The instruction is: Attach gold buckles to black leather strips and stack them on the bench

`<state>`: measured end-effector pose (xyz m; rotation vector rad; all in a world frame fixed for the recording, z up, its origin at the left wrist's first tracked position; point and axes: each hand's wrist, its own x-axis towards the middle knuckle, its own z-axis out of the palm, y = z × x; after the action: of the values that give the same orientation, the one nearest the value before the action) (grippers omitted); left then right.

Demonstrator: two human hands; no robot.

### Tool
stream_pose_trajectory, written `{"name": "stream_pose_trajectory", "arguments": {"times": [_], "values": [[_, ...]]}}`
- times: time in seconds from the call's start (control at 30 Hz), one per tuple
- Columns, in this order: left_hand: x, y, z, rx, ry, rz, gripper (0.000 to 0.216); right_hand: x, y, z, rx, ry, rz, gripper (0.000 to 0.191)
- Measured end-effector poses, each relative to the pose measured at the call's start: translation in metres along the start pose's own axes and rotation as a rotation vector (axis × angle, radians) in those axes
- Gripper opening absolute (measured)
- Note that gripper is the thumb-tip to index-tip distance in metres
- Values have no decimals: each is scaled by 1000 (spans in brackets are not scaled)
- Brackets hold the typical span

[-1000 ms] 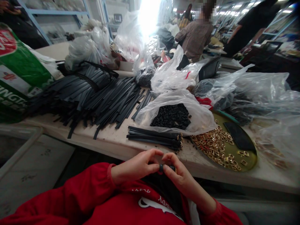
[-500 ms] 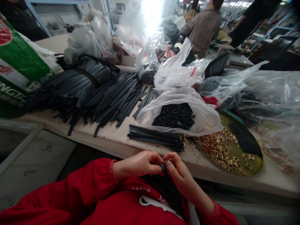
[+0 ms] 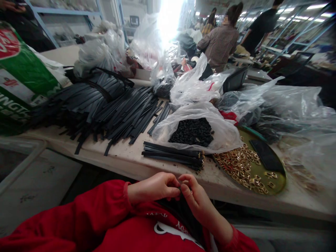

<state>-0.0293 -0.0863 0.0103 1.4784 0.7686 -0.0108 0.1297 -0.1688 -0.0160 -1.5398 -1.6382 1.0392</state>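
Observation:
My left hand [image 3: 154,187] and my right hand [image 3: 195,199] meet close to my chest, below the table edge. Both are closed in a pinch on a thin black strap [image 3: 181,210] that hangs down over my lap; a small gold buckle glints at my right fingers. On the table just ahead lies a small bundle of black straps with gold buckles [image 3: 173,155]. Beside it, an open plastic bag holds small black pieces [image 3: 191,131]. A round gold tray [image 3: 278,180] carries several loose gold buckles [image 3: 241,166] and a black flat piece.
A big heap of black straps [image 3: 105,105] covers the table's left half. A green and red sack [image 3: 21,77] stands at the far left. Clear plastic bags [image 3: 288,105] crowd the right and back. Other people [image 3: 220,42] work farther back. A grey bin [image 3: 31,175] sits lower left.
My hands have stayed together at the strap; the small black loop seen between the fingertips before is now hidden by them. The view shifted slightly.

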Motion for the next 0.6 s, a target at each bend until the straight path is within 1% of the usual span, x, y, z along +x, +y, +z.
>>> {"name": "stream_pose_trajectory", "arguments": {"times": [0.07, 0.1, 0.17, 0.23, 0.27, 0.33, 0.4, 0.43, 0.47, 0.53, 0.6], "values": [[-2, 3, -2, 121, -25, 24, 25, 0, 0, 2, -116, 95, -23, 21], [-3, 5, -3, 186, -15, 56, 26, 1, -1, 3, -150, 139, -36, 21], [-1, 8, -5, 313, 22, 147, 28, 5, -4, 3, -158, 175, -61, 23], [5, 12, -11, 449, 79, 225, 28, 15, -4, -2, -164, 198, -81, 26], [9, 13, -15, 527, 129, 251, 27, 22, -3, -8, -192, 231, -78, 27], [22, 15, -27, 700, 293, 287, 26, 40, 5, -24, -321, 353, -41, 30], [36, 14, -41, 858, 491, 304, 26, 60, 18, -42, -532, 502, 6, 34], [43, 12, -48, 919, 559, 314, 22, 70, 26, -50, -639, 547, 2, 37], [50, 9, -54, 970, 615, 319, 19, 80, 34, -56, -736, 561, -29, 40], [61, 2, -65, 1022, 652, 310, 17, 96, 48, -62, -850, 574, -100, 44], [64, -3, -77, 1056, 694, 303, 20, 104, 56, -62, -871, 588, -132, 45]]}}
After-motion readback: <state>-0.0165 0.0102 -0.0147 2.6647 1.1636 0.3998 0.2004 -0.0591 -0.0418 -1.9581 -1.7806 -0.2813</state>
